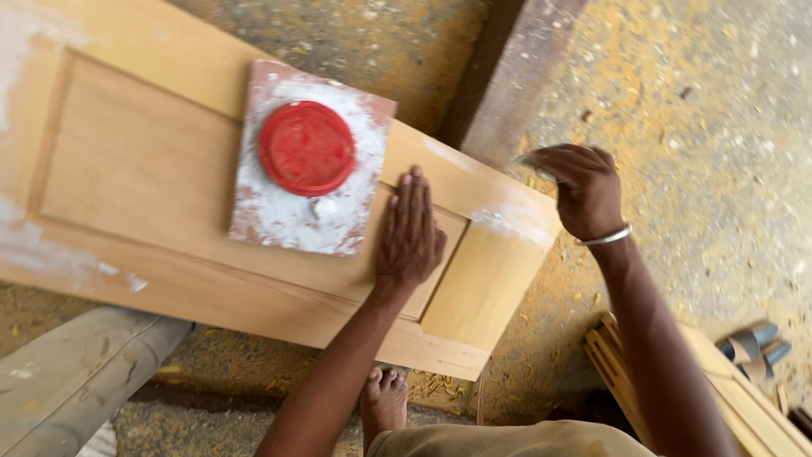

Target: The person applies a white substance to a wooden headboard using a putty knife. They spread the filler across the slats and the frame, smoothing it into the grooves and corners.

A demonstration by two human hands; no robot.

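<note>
Far left: white filler smears (34,245) drying on the wooden door panel (135,161), which lies flat across the sawdust floor (719,169). Sitting on the panel, a scrap mixing board (279,211) caked in white, with a red lid (307,148) on top. Just right of that board, left hand (411,233) pressed flat on the panel, fingers straight and together, palm down, gripping nothing, just bracing. Further right, a fresh white patch (512,222) near the panel's end. Right hand (584,190) hovering above that end, wrist bent, fingers curled round something thin and blurred, probably a scraper; can't tell for sure. Silver bangle (607,238) on that wrist.

Tip-wise, probably best to keep that bracing palm steady and off the wet filler, drag the blade at a low angle with light pressure, and feather the edges thin so there's less sanding later.
</note>
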